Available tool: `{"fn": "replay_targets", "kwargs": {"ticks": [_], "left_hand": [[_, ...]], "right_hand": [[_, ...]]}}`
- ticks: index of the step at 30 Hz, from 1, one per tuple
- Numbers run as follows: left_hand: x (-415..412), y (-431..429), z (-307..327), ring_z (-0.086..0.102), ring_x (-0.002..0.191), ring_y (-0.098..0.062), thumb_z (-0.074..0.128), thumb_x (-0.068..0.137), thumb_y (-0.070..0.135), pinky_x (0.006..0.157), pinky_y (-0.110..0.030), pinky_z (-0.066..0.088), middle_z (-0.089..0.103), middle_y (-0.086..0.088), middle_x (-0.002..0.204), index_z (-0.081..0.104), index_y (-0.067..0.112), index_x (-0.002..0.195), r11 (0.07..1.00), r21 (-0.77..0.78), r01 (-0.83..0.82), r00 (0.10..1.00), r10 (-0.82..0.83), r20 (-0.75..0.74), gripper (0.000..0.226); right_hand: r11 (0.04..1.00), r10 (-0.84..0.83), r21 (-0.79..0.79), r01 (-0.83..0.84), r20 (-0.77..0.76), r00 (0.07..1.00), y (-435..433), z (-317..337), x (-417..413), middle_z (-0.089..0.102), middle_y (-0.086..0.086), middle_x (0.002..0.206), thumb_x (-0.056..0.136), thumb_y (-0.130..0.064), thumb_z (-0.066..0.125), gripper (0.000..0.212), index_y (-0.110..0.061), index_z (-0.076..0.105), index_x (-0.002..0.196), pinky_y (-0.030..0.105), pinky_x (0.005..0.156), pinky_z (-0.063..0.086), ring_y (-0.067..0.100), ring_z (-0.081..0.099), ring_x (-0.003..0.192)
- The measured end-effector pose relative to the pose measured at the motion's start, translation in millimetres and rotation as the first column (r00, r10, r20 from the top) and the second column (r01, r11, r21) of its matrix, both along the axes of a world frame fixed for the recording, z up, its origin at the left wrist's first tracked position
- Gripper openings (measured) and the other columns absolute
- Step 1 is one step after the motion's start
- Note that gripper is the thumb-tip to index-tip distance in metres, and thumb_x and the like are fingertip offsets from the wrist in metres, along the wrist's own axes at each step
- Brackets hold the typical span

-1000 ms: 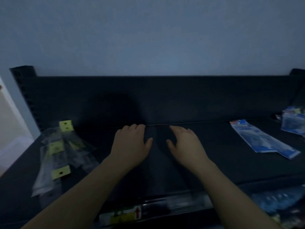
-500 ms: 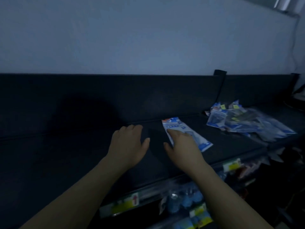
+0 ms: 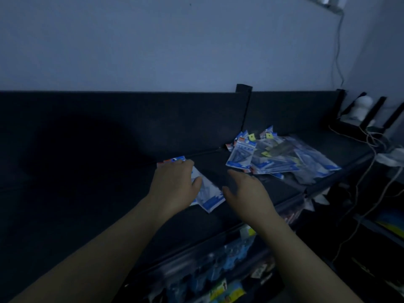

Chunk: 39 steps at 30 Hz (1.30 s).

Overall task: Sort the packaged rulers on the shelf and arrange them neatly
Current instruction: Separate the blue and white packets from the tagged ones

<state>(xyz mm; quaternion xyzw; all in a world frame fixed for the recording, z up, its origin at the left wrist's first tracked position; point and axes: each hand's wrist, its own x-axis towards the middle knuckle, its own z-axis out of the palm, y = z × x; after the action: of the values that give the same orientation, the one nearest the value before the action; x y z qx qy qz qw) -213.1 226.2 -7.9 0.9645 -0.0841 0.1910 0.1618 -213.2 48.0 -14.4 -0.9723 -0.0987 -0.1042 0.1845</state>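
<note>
The left hand lies flat on a blue ruler packet in the middle of the dark shelf, fingers straight. The right hand is just beside it, fingers loose and open, holding nothing. Farther back, a messy pile of ruler packets lies by the shelf's back edge.

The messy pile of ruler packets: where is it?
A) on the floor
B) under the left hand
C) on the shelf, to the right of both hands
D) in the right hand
C: the pile lies on the shelf past the right hand, touched by neither hand; the left hand is over a single blue packet.
</note>
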Motion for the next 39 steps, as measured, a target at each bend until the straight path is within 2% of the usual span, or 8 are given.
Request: {"fn": "replay_targets", "kwargs": {"ticks": [3, 16, 21, 28, 30, 32, 35, 39], "left_hand": [[30, -16, 1, 0.057, 0.103, -0.021, 0.048, 0.094, 0.042, 0.089, -0.038, 0.045, 0.061, -0.003, 0.111, 0.057, 0.013, 0.117, 0.999, -0.003, 0.037, 0.999, -0.037, -0.013, 0.038], [152, -91, -5, 0.056, 0.108, -0.025, 0.049, 0.094, 0.043, 0.088, -0.041, 0.049, 0.056, -0.009, 0.122, 0.051, 0.01, 0.125, 0.992, -0.039, 0.116, 0.965, -0.122, -0.234, 0.045], [197, -123, -23, 0.056, 0.093, -0.026, 0.054, 0.092, 0.043, 0.07, -0.03, 0.044, 0.058, -0.012, 0.112, 0.05, 0.011, 0.105, 0.994, -0.098, 0.054, 0.924, -0.087, -0.373, 0.035], [248, -165, -46, 0.035, 0.131, -0.034, 0.064, 0.081, 0.054, 0.104, -0.042, 0.039, 0.033, -0.018, 0.144, 0.031, 0.006, 0.141, 0.992, -0.096, -0.084, 0.884, 0.029, -0.467, 0.084], [255, -170, -46, 0.039, 0.129, -0.032, 0.073, 0.076, 0.048, 0.102, -0.037, 0.04, 0.035, -0.018, 0.142, 0.03, 0.005, 0.141, 0.978, -0.171, -0.115, 0.879, 0.02, -0.477, 0.089], [260, -168, -46, 0.051, 0.12, -0.029, 0.079, 0.074, 0.034, 0.09, -0.028, 0.044, 0.05, -0.016, 0.131, 0.045, 0.0, 0.13, 0.955, -0.269, -0.122, 0.882, -0.02, -0.471, 0.073], [268, -152, -48, 0.064, 0.099, -0.025, 0.077, 0.074, 0.019, 0.074, -0.025, 0.047, 0.065, -0.012, 0.11, 0.061, 0.001, 0.11, 0.936, -0.329, -0.128, 0.887, -0.041, -0.46, 0.043], [264, -133, -53, 0.064, 0.093, -0.02, 0.073, 0.075, 0.024, 0.072, -0.029, 0.05, 0.065, -0.007, 0.108, 0.057, 0.006, 0.112, 0.904, -0.377, -0.2, 0.894, 0.011, -0.447, 0.044]], "right_hand": [[0.999, -0.039, -0.029, 0.039, 0.019, 0.999, -18, 2, 21, 0.06, 0.005, 0.125, 0.094, -0.031, 0.049, 0.04, -0.018, 0.049, 0.132, 0.038, 0.103, 0.04, 0.022, 0.056, 0.109], [0.965, -0.26, 0.012, 0.263, -0.115, 0.959, -89, 9, 109, 0.058, 0.014, 0.13, 0.095, -0.031, 0.052, 0.04, -0.009, 0.052, 0.129, 0.041, 0.093, 0.047, 0.031, 0.056, 0.114], [0.961, -0.261, 0.056, 0.271, -0.142, 0.955, -118, 4, 148, 0.061, 0.015, 0.126, 0.094, -0.022, 0.053, 0.037, -0.009, 0.054, 0.129, 0.036, 0.088, 0.048, 0.03, 0.058, 0.11], [0.981, -0.169, 0.068, 0.184, -0.179, 0.969, -151, -16, 200, 0.065, 0.016, 0.118, 0.094, -0.021, 0.052, 0.033, -0.007, 0.059, 0.122, 0.036, 0.083, 0.05, 0.03, 0.061, 0.104], [0.989, -0.132, 0.051, 0.142, -0.163, 0.978, -157, -22, 210, 0.065, 0.015, 0.115, 0.092, -0.023, 0.054, 0.032, -0.008, 0.06, 0.12, 0.034, 0.082, 0.049, 0.028, 0.061, 0.103], [0.994, -0.101, 0.025, 0.105, -0.135, 0.986, -161, -28, 219, 0.066, 0.014, 0.111, 0.089, -0.027, 0.059, 0.031, -0.007, 0.063, 0.113, 0.035, 0.081, 0.05, 0.028, 0.06, 0.102], [0.997, -0.078, 0.005, 0.08, -0.113, 0.99, -163, -33, 230, 0.067, 0.009, 0.108, 0.082, -0.046, 0.064, 0.046, -0.012, 0.062, 0.113, 0.032, 0.08, 0.051, 0.026, 0.062, 0.1], [0.983, -0.085, -0.17, 0.063, -0.129, 0.988, -157, -39, 243, 0.062, 0.009, 0.119, 0.067, -0.073, 0.062, 0.083, -0.02, 0.05, 0.13, 0.036, 0.09, 0.045, 0.029, 0.055, 0.11]]}}
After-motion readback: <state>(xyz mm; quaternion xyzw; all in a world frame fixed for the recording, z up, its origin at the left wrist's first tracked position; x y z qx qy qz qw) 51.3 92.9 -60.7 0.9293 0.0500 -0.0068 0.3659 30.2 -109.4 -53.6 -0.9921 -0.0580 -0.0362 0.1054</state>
